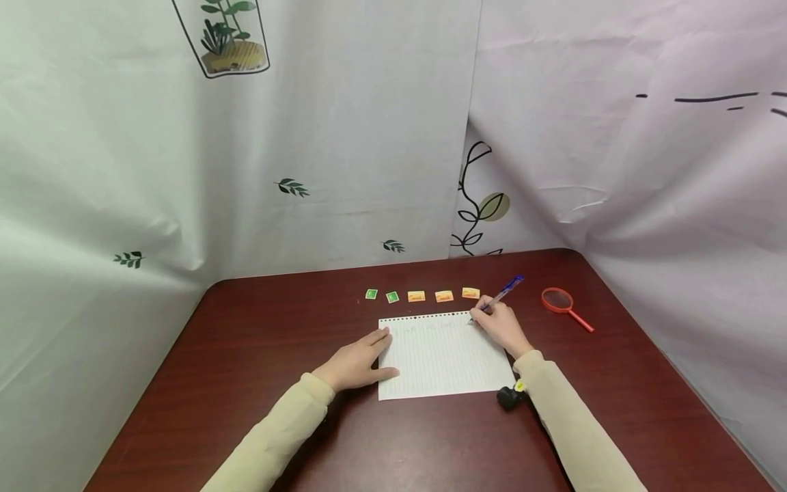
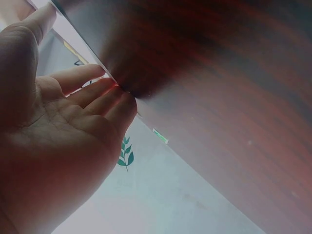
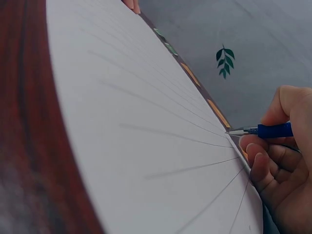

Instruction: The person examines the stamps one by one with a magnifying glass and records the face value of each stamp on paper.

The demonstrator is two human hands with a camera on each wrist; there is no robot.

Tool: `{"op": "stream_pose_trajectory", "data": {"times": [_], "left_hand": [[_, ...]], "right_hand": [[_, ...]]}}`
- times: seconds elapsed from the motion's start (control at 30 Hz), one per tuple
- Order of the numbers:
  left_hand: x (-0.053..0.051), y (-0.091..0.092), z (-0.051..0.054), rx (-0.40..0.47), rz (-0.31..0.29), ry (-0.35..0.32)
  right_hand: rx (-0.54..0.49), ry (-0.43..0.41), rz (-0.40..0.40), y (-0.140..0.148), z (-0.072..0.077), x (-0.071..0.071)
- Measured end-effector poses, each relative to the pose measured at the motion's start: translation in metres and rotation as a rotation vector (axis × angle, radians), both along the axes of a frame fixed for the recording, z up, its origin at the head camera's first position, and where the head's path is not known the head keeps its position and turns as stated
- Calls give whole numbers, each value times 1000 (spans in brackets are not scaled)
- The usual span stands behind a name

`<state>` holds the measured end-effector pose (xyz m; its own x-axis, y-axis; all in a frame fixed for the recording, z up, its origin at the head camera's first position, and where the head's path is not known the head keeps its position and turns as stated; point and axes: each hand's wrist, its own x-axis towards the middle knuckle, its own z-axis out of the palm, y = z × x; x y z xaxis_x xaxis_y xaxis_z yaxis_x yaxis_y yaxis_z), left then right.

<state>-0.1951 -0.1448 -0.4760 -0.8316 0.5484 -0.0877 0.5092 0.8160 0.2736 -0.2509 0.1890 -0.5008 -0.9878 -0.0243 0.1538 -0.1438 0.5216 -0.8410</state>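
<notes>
A lined sheet of paper (image 1: pixel 445 362), with a row of punched holes along its far edge, lies on the table. My right hand (image 1: pixel 503 328) pinches a blue pen (image 1: pixel 509 285) near the sheet's upper right. In the right wrist view the pen's tip (image 3: pixel 236 132) meets the paper close to its holed edge. Faint marks run along the top of the sheet. The left hand (image 1: pixel 359 361) rests on the sheet's left edge, its fingers extended and thumb apart. Its palm (image 2: pixel 63 141) holds nothing in the left wrist view.
Beyond the sheet lie two small green cards (image 1: pixel 392 297) and three orange ones (image 1: pixel 444 296) in a row. A red magnifying glass (image 1: pixel 572 311) lies to the right. A black device (image 1: pixel 508 398) sits by the right wrist. White printed cloth (image 1: pixel 369 137) surrounds the table (image 1: pixel 277 328).
</notes>
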Motion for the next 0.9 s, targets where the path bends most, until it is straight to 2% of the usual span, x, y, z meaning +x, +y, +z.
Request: {"op": "stream_pose_trajectory", "data": {"times": [0.5,0.9], "left_hand": [[-1,-1,4,13,-20,21],[0,0,3,25,-29,6]], "right_hand": [[-30,15,13,-1,2,-1],[-21,-18,-2,2,0,-1]]}}
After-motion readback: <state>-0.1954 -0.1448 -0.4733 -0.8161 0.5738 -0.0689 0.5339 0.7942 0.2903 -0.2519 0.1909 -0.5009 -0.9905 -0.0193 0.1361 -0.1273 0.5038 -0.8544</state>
